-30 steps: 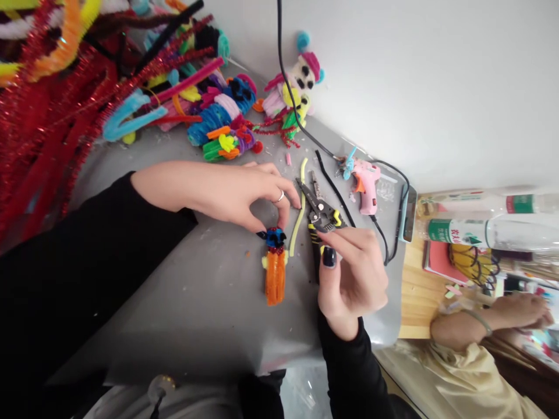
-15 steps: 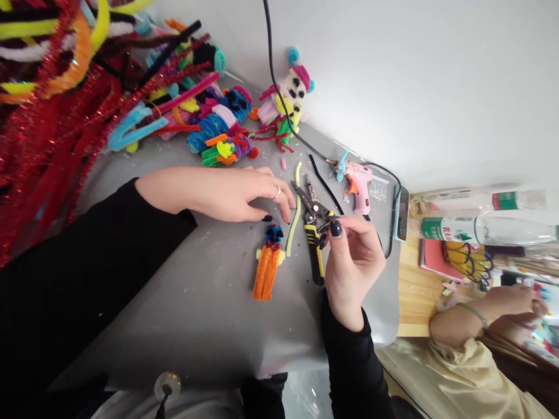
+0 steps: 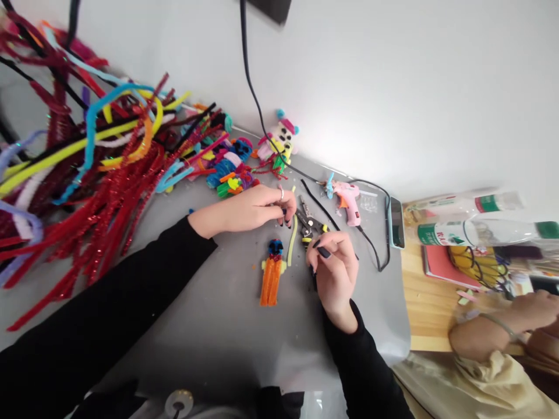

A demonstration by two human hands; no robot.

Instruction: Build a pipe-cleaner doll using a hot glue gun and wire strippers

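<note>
My left hand (image 3: 257,210) is over the table with its fingers curled toward the thumb, beside a pale yellow pipe cleaner (image 3: 293,233). Whether anything small is between the fingertips is hidden. Just below lies a pipe-cleaner figure (image 3: 271,279) with a blue head and orange body. My right hand (image 3: 335,270) is closed in a pinch above the handles of the wire-stripping pliers (image 3: 308,223), covering most of them; what it pinches cannot be made out. A black pipe cleaner (image 3: 322,205) lies beyond the pliers.
A pink glue gun (image 3: 349,203) and a phone (image 3: 396,222) lie by the wall. At left is a heap of colourful pipe cleaners (image 3: 131,157), with finished figures (image 3: 282,139) behind. Plastic bottles (image 3: 502,233) lie at right, near another person's arm (image 3: 493,329).
My left hand's fingers have curled in from a spread pose. My right hand has moved slightly left and down over the pliers. The view has shifted, showing more of the heap.
</note>
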